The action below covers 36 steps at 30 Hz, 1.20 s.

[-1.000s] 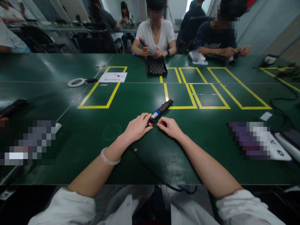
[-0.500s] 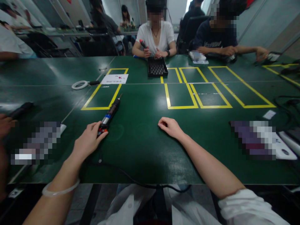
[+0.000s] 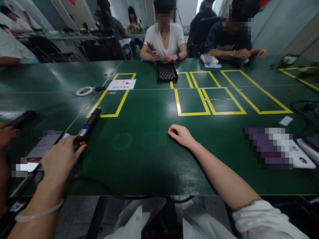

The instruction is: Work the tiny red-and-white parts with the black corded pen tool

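My left hand [image 3: 61,159] grips the rear end of a black electric screwdriver [image 3: 87,128] with a blue band and red end, lying low over the green table [image 3: 149,156] at the left. Its tip points away from me toward a yellow taped rectangle [image 3: 113,94]. A black cable [image 3: 112,191] trails from the tool along the table's near edge. My right hand [image 3: 180,134] rests on the table near the middle, fingers loosely curled with nothing in them. A clear bangle [image 3: 37,212] circles my left wrist.
A black parts tray [image 3: 166,71] stands in front of a person in white across the table. A white ring [image 3: 84,90] and paper sheet [image 3: 121,84] lie at the far left. More yellow rectangles [image 3: 224,96] mark the right. Cables [image 3: 304,108] and a white device [image 3: 302,159] sit at right.
My left hand has carried the screwdriver from the table's middle far to the left and nearer to me. The right hand has stayed in place.
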{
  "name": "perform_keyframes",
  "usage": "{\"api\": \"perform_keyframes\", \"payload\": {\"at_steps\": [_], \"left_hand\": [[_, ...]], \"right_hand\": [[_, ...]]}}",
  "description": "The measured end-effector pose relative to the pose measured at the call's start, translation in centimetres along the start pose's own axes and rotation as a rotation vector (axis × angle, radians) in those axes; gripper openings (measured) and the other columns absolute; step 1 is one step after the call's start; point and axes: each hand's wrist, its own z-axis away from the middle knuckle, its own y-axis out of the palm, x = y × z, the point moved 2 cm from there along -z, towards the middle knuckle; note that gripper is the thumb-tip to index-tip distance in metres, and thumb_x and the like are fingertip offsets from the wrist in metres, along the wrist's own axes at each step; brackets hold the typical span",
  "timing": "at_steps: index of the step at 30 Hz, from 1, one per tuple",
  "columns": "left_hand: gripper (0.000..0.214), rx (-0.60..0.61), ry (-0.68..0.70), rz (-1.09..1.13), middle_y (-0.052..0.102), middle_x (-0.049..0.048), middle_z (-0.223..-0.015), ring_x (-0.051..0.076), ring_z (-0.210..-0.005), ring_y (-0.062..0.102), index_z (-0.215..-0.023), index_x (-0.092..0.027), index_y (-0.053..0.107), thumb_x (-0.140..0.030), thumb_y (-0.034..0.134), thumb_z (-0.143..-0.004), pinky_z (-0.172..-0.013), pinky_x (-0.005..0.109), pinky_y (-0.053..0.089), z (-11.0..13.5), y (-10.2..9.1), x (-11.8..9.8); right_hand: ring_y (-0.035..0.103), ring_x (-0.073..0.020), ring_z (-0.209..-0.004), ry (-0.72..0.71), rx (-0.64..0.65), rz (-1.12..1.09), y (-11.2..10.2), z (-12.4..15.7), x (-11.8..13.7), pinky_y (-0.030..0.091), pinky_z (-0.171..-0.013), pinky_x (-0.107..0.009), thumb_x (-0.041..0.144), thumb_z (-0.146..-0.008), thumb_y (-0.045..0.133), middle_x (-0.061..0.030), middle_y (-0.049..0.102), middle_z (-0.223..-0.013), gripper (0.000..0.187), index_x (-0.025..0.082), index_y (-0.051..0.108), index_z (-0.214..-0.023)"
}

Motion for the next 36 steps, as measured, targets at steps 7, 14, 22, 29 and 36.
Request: {"api": "perform_keyframes", "payload": {"at_steps": [7,14,22,29,36], "left_hand": [[0.057,0.012,-0.094,0.045,0.064,0.0134,-0.117,0.032,-0.097,0.063,-0.118,-0.02,0.056,-0.053,0.016,-0.094,-0.065,0.037,0.048,0.8,-1.5,-1.5],[0.054,-0.07,-0.103,0.339,0.069,0.0134,-0.108,0.032,-0.092,0.065,-0.123,-0.018,0.055,-0.055,0.03,-0.092,-0.074,0.041,0.048,-0.2,-4.1,-4.6],[0.034,0.179,0.608,1.188,0.07,0.0057,-0.097,0.018,-0.085,0.065,-0.108,-0.018,0.063,-0.044,0.052,-0.089,-0.078,0.029,0.049,-0.2,-7.9,-21.6],[0.035,0.381,0.597,1.538,0.068,0.0065,-0.091,0.015,-0.075,0.061,-0.106,-0.014,0.063,-0.041,0.061,-0.082,-0.066,0.027,0.047,-0.7,-5.4,-28.7],[0.037,0.506,0.6,1.594,0.071,0.0079,-0.094,0.016,-0.082,0.063,-0.103,-0.013,0.063,-0.04,0.068,-0.079,-0.079,0.032,0.048,0.4,-3.9,-26.9]], "right_hand": [[0.052,-0.0118,-0.066,0.003,-0.003,0.016,0.0,0.0,-0.1,0.032,-0.062,-0.023,0.023,-0.089,0.057,0.0008,0.06,-0.072,0.01,0.018,0.062,-0.081],[0.052,-0.0115,-0.066,0.01,0.005,0.023,0.1,-0.1,0.1,0.033,-0.063,-0.023,0.023,-0.088,0.058,0.001,0.061,-0.072,0.01,0.018,0.063,-0.082],[0.051,-0.0115,-0.063,0.027,0.012,-0.12,0.2,0.2,-0.1,0.035,-0.061,-0.023,0.026,-0.088,0.056,0.0016,0.058,-0.069,0.012,0.018,0.062,-0.082],[0.053,-0.0097,-0.064,0.015,-0.078,-0.317,0.2,0.1,-0.3,0.042,-0.063,-0.023,0.019,-0.083,0.054,-0.0008,0.062,-0.093,0.031,0.02,0.052,-0.113],[0.057,-0.0109,-0.072,-0.107,0.056,-0.296,0.4,0.4,0.8,0.044,-0.068,-0.024,0.019,-0.083,0.058,-0.0021,0.063,-0.098,0.03,0.021,0.055,-0.114]]}}
